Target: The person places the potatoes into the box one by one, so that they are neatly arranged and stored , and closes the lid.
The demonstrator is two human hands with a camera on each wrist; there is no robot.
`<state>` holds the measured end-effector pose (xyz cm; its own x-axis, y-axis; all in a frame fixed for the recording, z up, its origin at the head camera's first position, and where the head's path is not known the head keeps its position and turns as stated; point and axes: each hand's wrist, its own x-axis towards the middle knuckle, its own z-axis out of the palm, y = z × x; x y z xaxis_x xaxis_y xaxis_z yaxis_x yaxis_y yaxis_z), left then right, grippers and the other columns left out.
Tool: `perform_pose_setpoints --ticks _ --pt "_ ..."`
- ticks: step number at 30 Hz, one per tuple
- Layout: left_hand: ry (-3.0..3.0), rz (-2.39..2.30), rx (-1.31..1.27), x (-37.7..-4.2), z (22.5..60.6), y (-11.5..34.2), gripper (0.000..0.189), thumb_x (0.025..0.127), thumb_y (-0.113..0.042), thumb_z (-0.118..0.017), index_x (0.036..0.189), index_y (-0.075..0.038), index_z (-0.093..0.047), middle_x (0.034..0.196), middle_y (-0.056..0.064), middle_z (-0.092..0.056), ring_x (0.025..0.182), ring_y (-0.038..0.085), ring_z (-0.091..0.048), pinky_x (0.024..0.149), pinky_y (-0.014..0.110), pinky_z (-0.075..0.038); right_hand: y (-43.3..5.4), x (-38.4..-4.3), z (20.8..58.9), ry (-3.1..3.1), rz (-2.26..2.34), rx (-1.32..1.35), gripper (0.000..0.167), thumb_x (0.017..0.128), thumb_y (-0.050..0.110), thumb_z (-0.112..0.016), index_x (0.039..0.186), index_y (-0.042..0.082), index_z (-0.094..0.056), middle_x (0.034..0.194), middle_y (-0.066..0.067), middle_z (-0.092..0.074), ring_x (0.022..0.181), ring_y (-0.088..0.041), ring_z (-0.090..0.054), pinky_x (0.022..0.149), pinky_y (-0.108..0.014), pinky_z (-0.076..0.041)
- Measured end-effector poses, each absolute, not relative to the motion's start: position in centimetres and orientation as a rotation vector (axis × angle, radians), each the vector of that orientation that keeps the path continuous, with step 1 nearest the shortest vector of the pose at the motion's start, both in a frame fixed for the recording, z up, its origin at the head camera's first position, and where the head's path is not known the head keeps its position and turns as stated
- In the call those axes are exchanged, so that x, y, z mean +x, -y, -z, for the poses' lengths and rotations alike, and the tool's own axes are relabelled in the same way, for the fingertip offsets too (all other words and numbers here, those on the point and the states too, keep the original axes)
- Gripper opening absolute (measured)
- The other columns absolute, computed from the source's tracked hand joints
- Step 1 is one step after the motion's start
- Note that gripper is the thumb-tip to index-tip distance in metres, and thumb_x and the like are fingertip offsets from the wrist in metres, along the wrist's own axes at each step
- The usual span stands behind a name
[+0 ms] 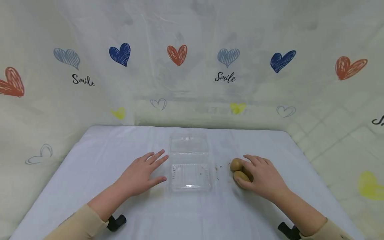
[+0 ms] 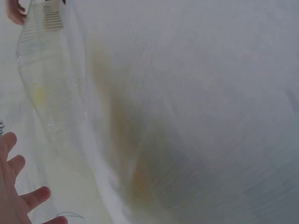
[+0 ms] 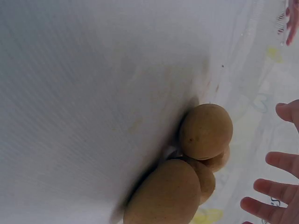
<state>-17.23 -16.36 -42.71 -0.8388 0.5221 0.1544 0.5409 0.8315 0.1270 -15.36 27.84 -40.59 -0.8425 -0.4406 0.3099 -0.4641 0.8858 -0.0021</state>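
Potatoes (image 3: 206,131), judging by their look, sit huddled on the cloth-covered worktop (image 1: 192,216), at least four of them touching, to the right of an open clear container (image 1: 180,176) and apart from it. They should be firm and stiff, fairly weighty for their size and hardly fragile, though the smooth rounded skins could let one roll out of a lopsided hold. Taking one round its widest girth, thumb opposite fingers, looks surest; the bunching leaves the outer flanks as the easiest way in. Skins are tan-brown and finely flecked, with a dark spot on the rounder one in front; shapes run from almost a ball to a longer oval. The right hand (image 1: 264,178) arches over the group, its fingers parted and gripping nothing that shows; whether thumb or index makes contact, I cannot tell. The left hand (image 1: 141,175), fingers spread wide, holds nothing beside the container. That container is thin, ribbed, see-through plastic with its lid (image 1: 189,145) laid back; it is probably light, springy and apt to slide or crease, so the rim seems the place to hold. Small dark specks (image 1: 216,169) dot the worktop between it and the potatoes.
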Motion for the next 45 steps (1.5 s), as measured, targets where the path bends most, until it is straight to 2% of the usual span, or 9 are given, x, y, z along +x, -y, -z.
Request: perform_pose_setpoints --ticks 5,9,12,16,22,26,32,35,45 --pt "2.923 0.24 -0.888 -17.7 42.6 16.1 0.077 0.093 -0.076 -0.036 0.158 -0.036 -0.023 0.164 -0.014 -0.017 0.141 0.025 -0.036 0.107 0.052 -0.037 -28.0 -15.4 41.0 2.762 -0.116 0.671 0.05 0.082 0.045 -0.076 0.117 0.01 -0.07 0.113 -0.01 -0.064 0.102 -0.032 -0.06 0.084 -0.051 -0.049" --pt "2.932 0.237 -0.919 -18.0 42.8 15.8 0.078 0.093 -0.075 -0.039 0.158 -0.034 -0.025 0.164 -0.012 -0.019 0.137 0.024 -0.04 0.103 0.05 -0.041 -27.9 -15.4 41.2 2.772 -0.129 0.657 0.041 0.081 0.043 -0.078 0.108 0.012 -0.073 0.103 -0.003 -0.067 0.088 -0.025 -0.062 0.071 -0.043 -0.052" --pt "2.958 0.239 -0.924 -18.1 42.9 15.5 0.078 0.092 -0.075 -0.038 0.158 -0.035 -0.025 0.164 -0.012 -0.019 0.131 0.024 -0.046 0.098 0.05 -0.044 -27.8 -15.3 41.1 2.845 -0.119 0.603 0.038 0.081 0.044 -0.078 0.105 0.015 -0.072 0.102 0.001 -0.068 0.08 -0.021 -0.06 0.058 -0.039 -0.05" --pt "3.01 0.237 -0.912 -18.2 43.1 15.2 0.077 0.092 -0.075 -0.039 0.158 -0.037 -0.023 0.164 -0.013 -0.016 0.124 0.024 -0.051 0.095 0.048 -0.045 -27.6 -15.2 41.0 2.918 -0.09 0.556 0.038 0.081 0.044 -0.077 0.105 0.016 -0.071 0.1 0.002 -0.067 0.074 -0.016 -0.056 0.05 -0.034 -0.044" --pt "3.047 0.24 -0.91 -18.4 43.6 14.9 0.078 0.092 -0.074 -0.04 0.158 -0.036 -0.023 0.165 -0.013 -0.016 0.121 0.024 -0.051 0.093 0.048 -0.045 -27.5 -15.3 41.2 2.978 -0.036 0.54 0.036 0.082 0.042 -0.076 0.103 0.014 -0.07 0.09 0.003 -0.062 0.061 -0.011 -0.044 0.046 -0.03 -0.038" --pt "3.054 0.24 -0.912 -18.5 43.6 14.8 0.08 0.091 -0.079 -0.034 0.158 -0.036 -0.024 0.164 -0.013 -0.016 0.122 0.024 -0.051 0.093 0.049 -0.045 -27.4 -15.4 41.4 3.022 -0.005 0.528 0.039 0.081 0.042 -0.077 0.106 0.013 -0.069 0.09 0.001 -0.06 0.059 -0.011 -0.043 0.046 -0.029 -0.037" --pt "3.065 0.233 -0.925 -18.6 43.5 14.7 0.084 0.089 -0.082 -0.029 0.158 -0.034 -0.025 0.164 -0.013 -0.016 0.122 0.024 -0.051 0.094 0.049 -0.045 -27.3 -15.3 41.6 3.087 0.015 0.519 0.046 0.081 0.045 -0.078 0.113 0.013 -0.068 0.076 0.004 -0.055 0.056 -0.012 -0.044 0.047 -0.032 -0.039" --pt "3.07 0.237 -0.933 -18.6 43.4 14.7 0.084 0.089 -0.081 -0.03 0.158 -0.033 -0.025 0.165 -0.013 -0.016 0.122 0.024 -0.05 0.094 0.049 -0.045 -27.2 -15.2 41.6 3.1 0.014 0.503 0.05 0.081 0.046 -0.078 0.116 0.012 -0.067 0.069 0.005 -0.054 0.054 -0.012 -0.044 0.047 -0.033 -0.04" --pt "3.077 0.241 -0.964 -18.7 43.2 14.7 0.082 0.091 -0.078 -0.037 0.158 -0.033 -0.024 0.165 -0.011 -0.016 0.123 0.025 -0.051 0.094 0.05 -0.045 -26.9 -15.0 42.3 3.08 0.04 0.442 0.051 0.079 0.044 -0.08 0.116 0.01 -0.067 0.062 0.005 -0.051 0.048 -0.012 -0.042 0.042 -0.032 -0.036"
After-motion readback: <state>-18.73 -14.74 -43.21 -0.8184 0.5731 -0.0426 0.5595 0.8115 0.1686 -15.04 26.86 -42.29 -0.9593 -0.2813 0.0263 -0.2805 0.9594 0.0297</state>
